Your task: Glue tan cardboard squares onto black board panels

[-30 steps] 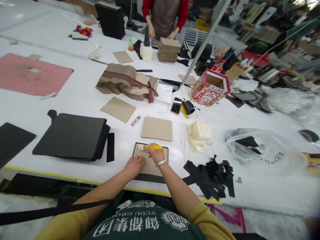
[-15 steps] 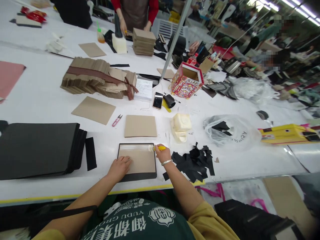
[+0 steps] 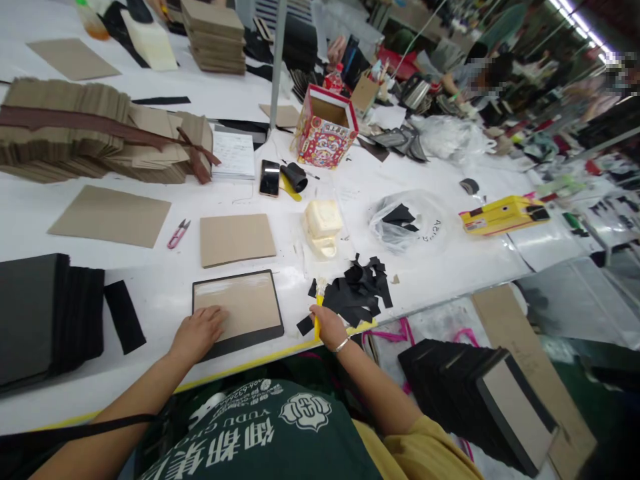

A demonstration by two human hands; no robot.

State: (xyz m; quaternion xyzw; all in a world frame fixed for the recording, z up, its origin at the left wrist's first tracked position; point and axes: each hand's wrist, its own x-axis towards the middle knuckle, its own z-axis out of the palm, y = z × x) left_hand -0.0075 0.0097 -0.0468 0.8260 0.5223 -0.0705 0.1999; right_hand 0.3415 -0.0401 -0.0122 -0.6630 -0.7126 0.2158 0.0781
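Note:
A tan cardboard panel point(image 3: 253, 303) with black edging lies on the table in front of me, a whitish wet streak along its far edge. My left hand point(image 3: 203, 328) rests on its left part, fingers stretched out. To the right of the panel, my right hand point(image 3: 329, 327) grips a yellow-handled brush point(image 3: 319, 301), bristles pointing away from me. The brush is off the panel, close to a heap of black scraps point(image 3: 357, 290). Beyond it stands an open cream-coloured plastic container point(image 3: 323, 227), with whitish stuff around it.
Black panels point(image 3: 30, 313) are stacked at the left, beside a black strip point(image 3: 125, 317). Loose tan boards point(image 3: 237, 239), pink thread snips point(image 3: 179, 233), a phone point(image 3: 269, 178) and a red patterned box point(image 3: 327, 133) lie farther back. A metal pole point(image 3: 279, 67) rises behind.
My right hand has lifted the brush off the panel's far edge and moved it right, towards the scraps. My left hand stays on the panel. The view has swung to the right.

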